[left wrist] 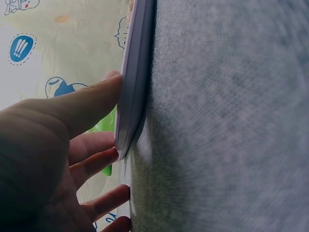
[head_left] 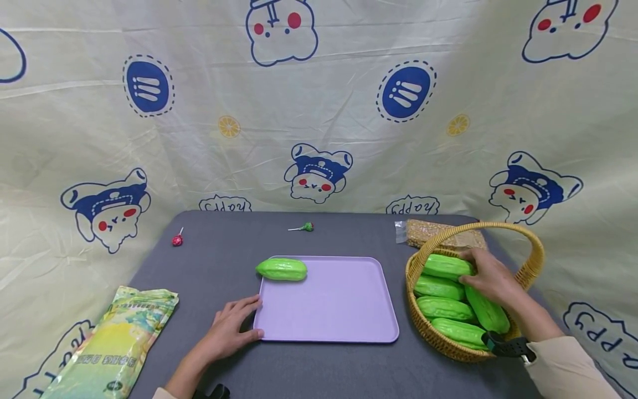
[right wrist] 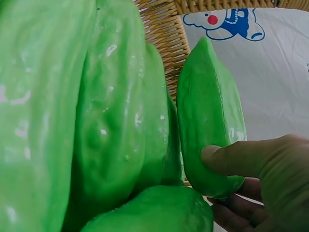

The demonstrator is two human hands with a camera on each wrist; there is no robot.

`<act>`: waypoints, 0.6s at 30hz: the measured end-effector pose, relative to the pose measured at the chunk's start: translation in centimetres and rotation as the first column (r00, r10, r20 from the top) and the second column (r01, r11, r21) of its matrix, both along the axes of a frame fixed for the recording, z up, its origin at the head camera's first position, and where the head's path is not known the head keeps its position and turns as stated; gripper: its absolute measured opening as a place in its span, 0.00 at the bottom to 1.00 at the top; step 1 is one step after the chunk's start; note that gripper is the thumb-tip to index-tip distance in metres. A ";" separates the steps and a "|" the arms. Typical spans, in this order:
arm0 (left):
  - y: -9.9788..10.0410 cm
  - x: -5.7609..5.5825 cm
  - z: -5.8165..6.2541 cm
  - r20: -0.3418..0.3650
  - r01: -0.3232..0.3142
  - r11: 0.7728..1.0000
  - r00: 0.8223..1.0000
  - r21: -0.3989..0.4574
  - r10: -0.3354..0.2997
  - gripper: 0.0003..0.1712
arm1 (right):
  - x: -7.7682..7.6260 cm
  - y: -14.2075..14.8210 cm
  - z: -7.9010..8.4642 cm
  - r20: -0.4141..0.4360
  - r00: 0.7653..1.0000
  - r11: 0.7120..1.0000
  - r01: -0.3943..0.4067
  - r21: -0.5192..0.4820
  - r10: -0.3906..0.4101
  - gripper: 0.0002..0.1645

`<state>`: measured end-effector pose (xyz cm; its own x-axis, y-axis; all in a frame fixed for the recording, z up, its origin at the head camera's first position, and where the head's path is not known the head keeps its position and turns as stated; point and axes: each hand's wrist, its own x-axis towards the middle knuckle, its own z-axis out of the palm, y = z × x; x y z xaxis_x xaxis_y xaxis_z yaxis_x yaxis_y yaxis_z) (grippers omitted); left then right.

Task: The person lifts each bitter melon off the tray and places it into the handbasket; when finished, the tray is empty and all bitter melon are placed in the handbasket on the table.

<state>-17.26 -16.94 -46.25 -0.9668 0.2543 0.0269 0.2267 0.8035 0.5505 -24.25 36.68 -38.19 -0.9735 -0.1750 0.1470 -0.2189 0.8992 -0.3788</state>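
My left hand [head_left: 231,327] rests at the left edge of a lilac tray [head_left: 329,305]. Its thumb and fingertips touch the rim, with the fingers spread and fairly straight in the left wrist view. A glossy green gourd [head_left: 281,269] lies across the tray's far left corner. To the right, my right hand [head_left: 490,277] reaches under the handle of a wicker basket [head_left: 416,327] full of similar gourds. It grips the farthest green gourd [right wrist: 205,116] at one end, thumb on top and fingers curled beneath. Several other green gourds [right wrist: 111,106] lie side by side there.
Behind the basket is a clear bag of grain [head_left: 423,231]. A green lollipop [head_left: 308,226] lies beyond the tray and a red lollipop [head_left: 177,240] at the far left. A yellow-green printed bag [head_left: 112,349] stands at the near left. A patterned curtain [head_left: 319,111] hangs behind.
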 end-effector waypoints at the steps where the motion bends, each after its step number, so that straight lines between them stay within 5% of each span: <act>1: 0.0 0.0 0.0 -0.002 0.001 1.000 1.000 0.000 -0.001 0.36 | -0.1 0.0 -0.1 0.003 1.000 1.000 -0.004 0.001 0.004 0.29; 18: 0.0 0.0 0.0 -0.003 -0.004 1.000 1.000 -0.002 0.004 0.35 | -0.2 0.1 -0.4 0.074 0.997 1.000 0.005 -0.002 -0.005 0.45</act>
